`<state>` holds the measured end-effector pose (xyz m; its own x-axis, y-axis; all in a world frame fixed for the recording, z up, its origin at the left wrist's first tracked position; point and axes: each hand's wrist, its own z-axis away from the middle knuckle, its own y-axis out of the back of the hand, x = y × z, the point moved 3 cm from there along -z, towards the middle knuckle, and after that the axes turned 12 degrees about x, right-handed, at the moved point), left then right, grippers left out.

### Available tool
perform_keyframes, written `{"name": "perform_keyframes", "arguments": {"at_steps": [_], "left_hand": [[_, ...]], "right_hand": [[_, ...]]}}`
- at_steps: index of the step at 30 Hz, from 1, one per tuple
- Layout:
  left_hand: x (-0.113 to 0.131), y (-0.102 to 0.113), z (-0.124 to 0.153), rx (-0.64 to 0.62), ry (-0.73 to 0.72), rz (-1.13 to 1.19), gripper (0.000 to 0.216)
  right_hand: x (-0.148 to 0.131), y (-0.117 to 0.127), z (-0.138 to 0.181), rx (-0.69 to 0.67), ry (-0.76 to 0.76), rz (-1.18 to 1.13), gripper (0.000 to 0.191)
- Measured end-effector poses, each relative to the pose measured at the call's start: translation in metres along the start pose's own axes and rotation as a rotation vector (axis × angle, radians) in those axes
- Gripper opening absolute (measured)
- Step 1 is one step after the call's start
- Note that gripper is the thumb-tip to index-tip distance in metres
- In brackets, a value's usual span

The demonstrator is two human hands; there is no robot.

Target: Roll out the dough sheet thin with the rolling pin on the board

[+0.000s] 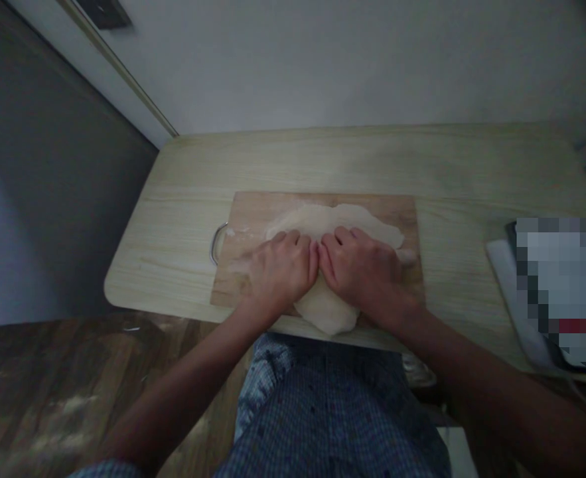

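Note:
A flattened sheet of pale dough (pixel 332 222) lies on a wooden cutting board (pixel 253 212) with a metal handle (pixel 217 243) at its left end. My left hand (pixel 280 269) and my right hand (pixel 365 269) rest side by side on the dough, knuckles up. Both have their fingers curled down into it and pressed against it. A lobe of dough (pixel 325 312) bulges out below the hands toward the board's near edge.
The board sits on a light wooden table (pixel 173 226) against a white wall. A white cloth or paper with a blurred item (pixel 546 299) lies at the table's right edge. Dark wooden floor (pixel 48 392) is at the left.

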<state>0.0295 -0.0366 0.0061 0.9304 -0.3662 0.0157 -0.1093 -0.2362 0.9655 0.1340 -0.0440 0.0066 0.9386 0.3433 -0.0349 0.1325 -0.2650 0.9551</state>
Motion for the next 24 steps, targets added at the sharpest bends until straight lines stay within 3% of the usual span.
{"name": "perform_keyframes", "arguments": {"at_steps": [6,10,17,24], "left_hand": [[0.005,0.0,0.016,0.151,-0.018,-0.021,0.035],[0.006,0.006,0.04,0.219,-0.027,-0.007,0.03],[-0.001,0.013,0.084,0.214,-0.102,0.106,0.04],[-0.011,0.013,0.077,0.199,-0.072,0.089,0.042]], "right_hand": [[-0.007,0.004,0.017,0.114,-0.011,0.055,0.037],[-0.009,0.01,0.045,0.198,0.02,0.077,0.033],[0.004,0.016,0.092,0.223,0.033,-0.019,0.04],[0.01,0.015,0.083,0.229,0.021,-0.025,0.045]]}}
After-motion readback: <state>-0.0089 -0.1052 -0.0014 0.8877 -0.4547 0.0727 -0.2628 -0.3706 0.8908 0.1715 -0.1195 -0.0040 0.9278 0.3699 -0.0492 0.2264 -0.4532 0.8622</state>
